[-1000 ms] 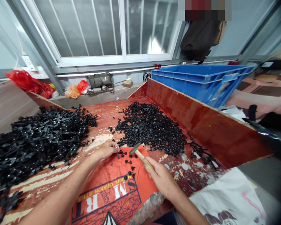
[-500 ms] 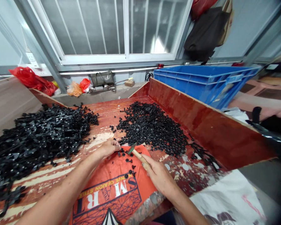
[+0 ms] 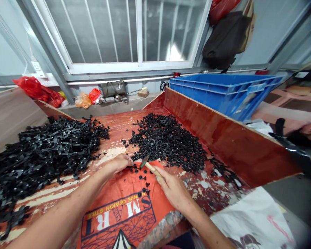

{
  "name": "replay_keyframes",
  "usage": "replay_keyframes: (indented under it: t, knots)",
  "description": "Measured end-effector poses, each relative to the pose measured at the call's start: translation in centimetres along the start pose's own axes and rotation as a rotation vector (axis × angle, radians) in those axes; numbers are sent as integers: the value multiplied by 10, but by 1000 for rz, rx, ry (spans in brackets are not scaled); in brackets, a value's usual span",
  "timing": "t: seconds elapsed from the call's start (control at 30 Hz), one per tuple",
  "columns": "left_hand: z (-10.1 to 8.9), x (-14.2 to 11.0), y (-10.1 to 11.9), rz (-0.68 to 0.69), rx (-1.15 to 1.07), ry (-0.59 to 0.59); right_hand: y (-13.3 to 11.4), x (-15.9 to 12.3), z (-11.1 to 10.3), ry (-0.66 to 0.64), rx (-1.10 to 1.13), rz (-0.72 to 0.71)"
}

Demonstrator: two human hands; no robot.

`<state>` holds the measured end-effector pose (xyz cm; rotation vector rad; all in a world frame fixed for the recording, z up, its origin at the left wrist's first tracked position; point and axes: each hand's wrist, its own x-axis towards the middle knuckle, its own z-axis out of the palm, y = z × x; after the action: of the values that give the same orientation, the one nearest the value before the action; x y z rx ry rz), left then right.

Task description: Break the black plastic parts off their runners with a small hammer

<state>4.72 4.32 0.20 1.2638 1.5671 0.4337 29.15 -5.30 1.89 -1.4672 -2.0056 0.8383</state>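
So the right hand (image 3: pixel 172 186) is wrapped round the wooden handle of a small hammer (image 3: pixel 155 171), with the hammer's greenish head poking out past the fingers toward the left hand. The left hand (image 3: pixel 120 162) has its fingertips drawn in close at the far edge of an orange cloth (image 3: pixel 114 190); can't tell if there's a part pinched in there. I'd guess the hammer is pretty light but head-heavy, stiff, not very slippery thanks to the bare wood, so hold it on the handle well back from the head. The loose black parts (image 3: pixel 140 177) on the cloth between the hands look like light, tough little plastic bits, fiddly rather than fragile, best nipped by the edge with fingertips. There's a bigger heap of black parts (image 3: pixel 168 141) just beyond the right hand and another heap (image 3: pixel 57 141) off left of the left hand, both on the scuffed red bench (image 3: pixel 119 119). As for writing, the cloth under the hands says SMART in big letters, running right to left from here, plus a smaller yellow line, something like "OFAION STILE". I can't make out any brand on the hammer.
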Motion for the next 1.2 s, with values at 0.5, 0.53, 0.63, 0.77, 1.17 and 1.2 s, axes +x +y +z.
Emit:
replay_keyframes:
  t: [0.5, 0.53, 0.63, 0.77, 1.17, 1.2]
  knots:
    - [0, -10, 4, -2, -76, -46, 13, -6, 6, -15, 29, 68]
    - [1, -8, 3, 2, -61, -40, 13, -6, 7, -17, 25, 65]
    - [3, -6, -1, 23, -27, -15, 15, -6, 8, -15, 17, 53]
    - [3, -7, -2, 46, -2, 7, 12, -4, 7, -9, 15, 30]
    - [-1, -3, -2, -2, -45, -39, -9, 20, 11, 130, -213, -118]
    - [-1, -2, -3, 2, -50, -44, -9, 20, 12, 105, -251, -107]
